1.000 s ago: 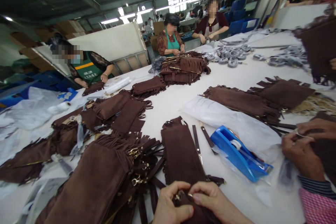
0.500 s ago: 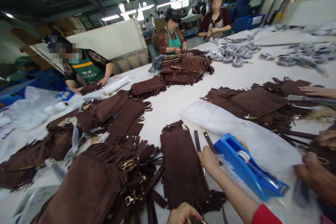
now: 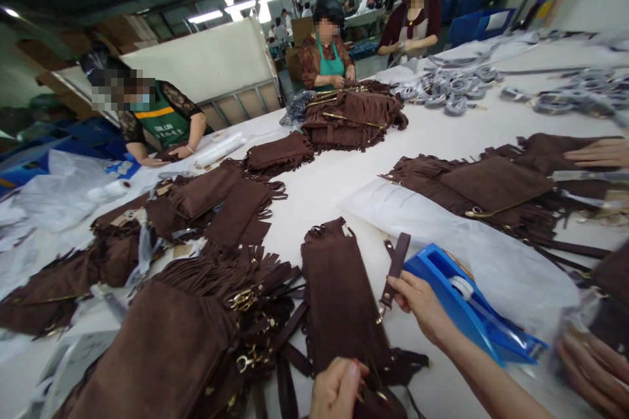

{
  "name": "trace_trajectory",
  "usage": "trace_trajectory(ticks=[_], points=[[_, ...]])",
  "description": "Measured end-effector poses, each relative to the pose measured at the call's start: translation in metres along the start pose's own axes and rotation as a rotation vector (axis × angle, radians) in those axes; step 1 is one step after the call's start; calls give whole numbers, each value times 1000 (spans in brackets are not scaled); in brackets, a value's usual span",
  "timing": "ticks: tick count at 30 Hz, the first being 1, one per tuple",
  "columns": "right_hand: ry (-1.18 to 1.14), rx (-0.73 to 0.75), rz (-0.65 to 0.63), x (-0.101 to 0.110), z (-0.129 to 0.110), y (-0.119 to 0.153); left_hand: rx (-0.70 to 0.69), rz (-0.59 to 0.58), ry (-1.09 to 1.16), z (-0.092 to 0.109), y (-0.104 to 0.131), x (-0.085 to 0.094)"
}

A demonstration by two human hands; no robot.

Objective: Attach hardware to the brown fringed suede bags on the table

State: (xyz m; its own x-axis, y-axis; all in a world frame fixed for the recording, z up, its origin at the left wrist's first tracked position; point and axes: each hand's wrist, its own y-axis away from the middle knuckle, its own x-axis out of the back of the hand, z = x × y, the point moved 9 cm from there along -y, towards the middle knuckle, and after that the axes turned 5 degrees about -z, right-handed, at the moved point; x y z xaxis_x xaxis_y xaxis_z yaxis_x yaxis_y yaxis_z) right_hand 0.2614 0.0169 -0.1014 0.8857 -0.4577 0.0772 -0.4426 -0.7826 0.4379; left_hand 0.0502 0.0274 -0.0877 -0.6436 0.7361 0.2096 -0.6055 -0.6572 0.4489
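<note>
Pinching a short brown strap (image 3: 397, 265) between thumb and fingers, your right hand (image 3: 415, 294) holds it above the white table (image 3: 339, 186), its metal clasp hanging at the lower end. Your left hand (image 3: 339, 387) curls at the near end of the fringed bag (image 3: 339, 294), beside gold-coloured hardware (image 3: 362, 394); whether it grips anything, you cannot tell from this view. The blue tape dispenser (image 3: 472, 314) sits just right of the strap, near a translucent plastic sheet (image 3: 472, 249). More brown bags (image 3: 162, 340) lie heaped to the left.
</note>
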Motion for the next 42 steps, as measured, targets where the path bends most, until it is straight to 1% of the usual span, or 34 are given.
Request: trace_trajectory(ticks=[2, 3, 5, 7, 9, 11, 13, 15, 16, 18, 19, 21, 22, 23, 25, 27, 29, 30, 32, 34, 35, 37, 38, 40, 41, 42], points=[[-136, 7, -25, -6, -11, 19, 65, 72, 78, -6, 1, 3], [-186, 4, -42, -11, -14, 28, 77, 88, 121, -6, 1, 2], [-302, -19, -80, -23, -17, 44, 62, 78, 189, -3, 3, -4], [-460, -57, -117, -35, -13, 57, -3, 33, 205, 8, 6, -12], [-612, -95, -136, -44, -7, 66, -51, 7, 155, 18, 10, -17], [-667, -109, -131, -47, -1, 73, -54, 8, 101, 22, 14, -17], [-653, -110, -114, -44, 5, 79, -38, 15, 87, 23, 17, -16], [-578, -108, -116, -40, 9, 85, -41, 12, 105, 24, 19, -15], [-498, -112, -124, -38, 11, 89, -43, 12, 113, 24, 20, -15], [-234, -73, -108, -29, 10, 97, -47, 7, 123, 25, 21, -14], [-71, -13, -70, -22, 5, 101, -50, 0, 118, 25, 22, -14], [211, 199, 18, -12, -16, 111, -64, -23, 90, 27, 23, -16], [309, 320, 44, -11, -28, 117, -70, -38, 74, 27, 24, -17], [378, 421, 41, -13, -38, 123, -73, -52, 60, 26, 24, -18], [450, 530, -53, -24, -47, 127, -79, -74, 39, 25, 25, -21], [468, 563, -181, -39, -49, 127, -88, -81, 25, 23, 25, -23], [416, 584, -268, -49, -52, 127, -92, -76, 19, 22, 25, -24], [363, 586, -275, -50, -54, 127, -90, -74, 21, 22, 26, -25], [251, 553, -226, -44, -55, 126, -75, -76, 35, 22, 27, -25], [200, 494, -147, -31, -49, 127, -52, -82, 70, 23, 28, -26], [211, 464, -117, -23, -42, 129, -38, -82, 92, 23, 28, -25], [291, 387, -100, -7, -20, 134, -15, -63, 144, 21, 27, -22], [364, 333, -113, 1, -4, 136, -3, -52, 171, 20, 26, -21], [597, 202, -103, 19, 33, 142, 24, -28, 215, 16, 24, -17], [744, 157, -62, 30, 46, 145, 34, -24, 227, 15, 23, -16], [866, 152, -16, 37, 52, 150, 40, -24, 231, 14, 22, -16]])
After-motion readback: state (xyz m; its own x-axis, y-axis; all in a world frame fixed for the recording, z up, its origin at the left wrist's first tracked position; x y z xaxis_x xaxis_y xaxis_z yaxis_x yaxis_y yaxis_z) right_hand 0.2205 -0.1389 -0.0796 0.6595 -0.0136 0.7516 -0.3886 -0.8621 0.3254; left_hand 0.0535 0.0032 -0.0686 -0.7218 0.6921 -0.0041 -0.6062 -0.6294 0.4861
